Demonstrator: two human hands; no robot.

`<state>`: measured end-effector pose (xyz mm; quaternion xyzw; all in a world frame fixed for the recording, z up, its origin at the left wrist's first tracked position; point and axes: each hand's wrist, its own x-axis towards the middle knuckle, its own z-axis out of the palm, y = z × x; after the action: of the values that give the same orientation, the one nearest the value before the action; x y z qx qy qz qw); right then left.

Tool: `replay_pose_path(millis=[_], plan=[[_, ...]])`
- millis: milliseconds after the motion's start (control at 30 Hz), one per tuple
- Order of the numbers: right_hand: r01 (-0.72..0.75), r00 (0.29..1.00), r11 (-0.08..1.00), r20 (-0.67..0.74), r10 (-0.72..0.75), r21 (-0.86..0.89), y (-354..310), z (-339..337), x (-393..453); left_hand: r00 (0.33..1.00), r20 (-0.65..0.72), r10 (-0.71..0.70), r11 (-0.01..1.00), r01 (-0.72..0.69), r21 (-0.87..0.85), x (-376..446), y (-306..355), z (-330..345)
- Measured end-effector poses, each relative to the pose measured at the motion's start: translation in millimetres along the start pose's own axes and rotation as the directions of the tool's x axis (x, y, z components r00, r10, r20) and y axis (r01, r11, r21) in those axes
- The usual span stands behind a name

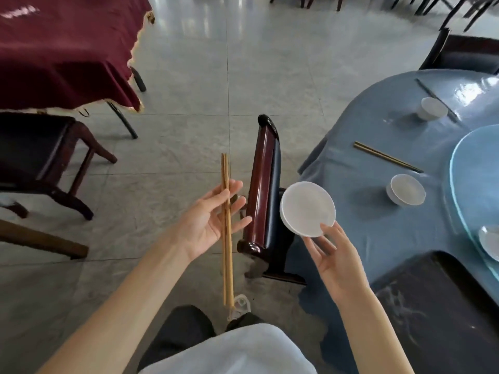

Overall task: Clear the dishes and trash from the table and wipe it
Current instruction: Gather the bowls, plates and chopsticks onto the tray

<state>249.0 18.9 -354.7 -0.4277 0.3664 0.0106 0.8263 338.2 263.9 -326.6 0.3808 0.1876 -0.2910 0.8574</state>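
Observation:
My left hand [213, 220] holds a pair of wooden chopsticks [227, 255] upright over the floor, fingers loosely curled around them. My right hand [333, 261] grips a small white bowl [307, 213] by its lower rim, tilted so its inside faces me, beside the table's edge. On the round table with a blue cloth [378, 233] stand a white bowl [406, 193] and a second white bowl [431, 108] farther back. A pair of chopsticks [387, 157] lies between them, and a dark pair [436, 99] lies by the far bowl.
A glass turntable [464, 184] carries a white dish [490, 242] at the right edge. A dark chair back [263, 184] stands between my hands. Another dark chair [442, 306] sits at lower right. A table with a maroon cloth [67, 49] and a chair [40, 157] are on the left.

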Motion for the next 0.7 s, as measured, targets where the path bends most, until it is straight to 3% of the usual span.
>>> replay_pose_path(millis=[300,533,700], plan=[[0.072,0.996,0.997,-0.059,-0.071,0.014,-11.6,134.8,73.3,0.998,0.031,-0.057,0.998,0.056,0.022,104.6,128.0,-53.6],[0.149,0.971,0.974,-0.212,-0.112,0.168,0.5,230.8,112.3,0.971,0.104,-0.215,0.972,0.203,0.120,190.4,233.5,-69.1],[0.214,0.945,0.947,-0.296,-0.139,0.238,-6.9,278.8,122.2,0.911,0.194,-0.365,0.918,0.318,0.236,252.6,283.8,-52.7]])
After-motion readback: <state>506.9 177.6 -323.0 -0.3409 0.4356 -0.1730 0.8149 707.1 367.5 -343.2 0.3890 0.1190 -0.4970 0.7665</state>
